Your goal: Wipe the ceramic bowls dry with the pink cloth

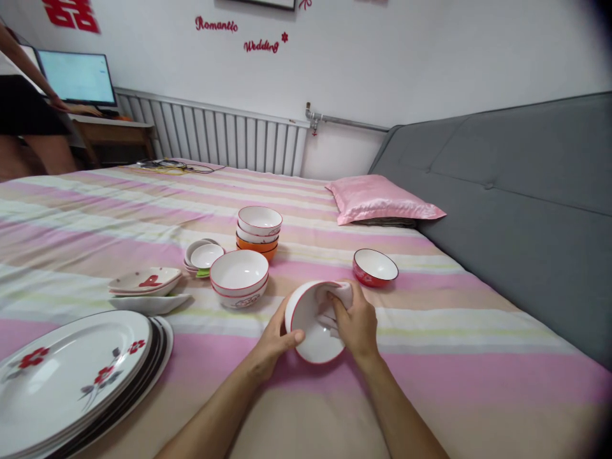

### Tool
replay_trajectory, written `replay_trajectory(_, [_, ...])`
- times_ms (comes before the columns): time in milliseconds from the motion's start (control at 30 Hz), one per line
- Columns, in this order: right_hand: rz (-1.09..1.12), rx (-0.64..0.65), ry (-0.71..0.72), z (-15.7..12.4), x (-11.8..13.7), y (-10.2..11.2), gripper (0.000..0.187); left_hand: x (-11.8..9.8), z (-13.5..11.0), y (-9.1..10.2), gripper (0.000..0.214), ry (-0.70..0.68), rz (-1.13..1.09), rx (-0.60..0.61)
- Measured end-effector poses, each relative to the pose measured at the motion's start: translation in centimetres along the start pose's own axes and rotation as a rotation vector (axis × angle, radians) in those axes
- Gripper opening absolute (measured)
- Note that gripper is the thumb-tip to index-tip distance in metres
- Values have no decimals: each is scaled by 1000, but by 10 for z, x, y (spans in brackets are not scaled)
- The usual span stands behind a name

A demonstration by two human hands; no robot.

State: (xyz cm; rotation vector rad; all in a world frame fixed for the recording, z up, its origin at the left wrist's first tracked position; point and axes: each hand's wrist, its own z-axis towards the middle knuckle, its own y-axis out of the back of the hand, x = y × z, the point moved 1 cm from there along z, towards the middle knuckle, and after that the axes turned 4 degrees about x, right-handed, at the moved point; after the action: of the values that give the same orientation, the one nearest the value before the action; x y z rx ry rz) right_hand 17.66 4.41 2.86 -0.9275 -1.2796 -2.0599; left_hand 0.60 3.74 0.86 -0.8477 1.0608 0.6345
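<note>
A white bowl [313, 341] with a red rim is tilted so that its inside faces me. My left hand [272, 341] grips its left side, thumb over the rim. At the bowl's right rim, my right hand [358, 322] is closed on a pale cloth [342, 294], which lies folded over the edge and against the inner wall. The fingers beneath the cloth are partly hidden. Just beyond to the right sits a red bowl [375, 264] with a white inside. Left of my hands stand two nested white bowls [239, 274] with red rims.
Farther back is a stack of white and orange bowls [258, 233]. Small dishes [206, 256], leaf-shaped dishes [146, 280] and a pile of large plates [71, 370] lie left on the striped bedspread [430, 408]. A pink pillow [377, 197] rests by the grey headboard [516, 172]. A person [29, 95] stands back left.
</note>
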Motion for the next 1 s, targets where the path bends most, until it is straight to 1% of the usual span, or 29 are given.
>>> replay_trajectory(33, [109,-18,-96,0,-1,-4,29,1,0,-3,101,-26,1,-22])
replay_trajectory(100, [370,7,-262,-2,-5,-15,32,5,0,-8,115,-85,93,-49])
replay_trajectory(167, [548,53,-338,-5,-10,-28,32,9,0,-10,122,-146,259,-117])
replay_trajectory(200, [573,62,-338,-7,-11,-33,32,10,-1,-10,122,-172,341,-164])
replay_trajectory(267, [523,63,-290,-10,-13,-40,32,11,-1,-9,116,-205,445,-257])
replay_trajectory(333, [409,61,-232,-11,-12,-41,33,10,-2,-7,106,-217,474,-285])
replay_trajectory(400, [289,62,-182,-11,-10,-35,32,8,-1,-5,99,-229,477,-262])
replay_trajectory(500, [148,44,-107,-7,-4,-21,32,6,0,-3,97,-215,428,-183])
replay_trajectory(600, [7,42,-33,-2,-2,-8,31,6,0,-1,95,-147,338,-95])
replay_trajectory(700, [-109,72,71,2,-3,2,28,5,0,0,90,-56,259,-16])
replay_trajectory(833, [-212,160,262,5,-4,11,25,3,-1,1,83,91,166,91])
replay_trajectory(1000, [-291,339,436,5,1,18,28,2,-3,2,86,264,126,236])
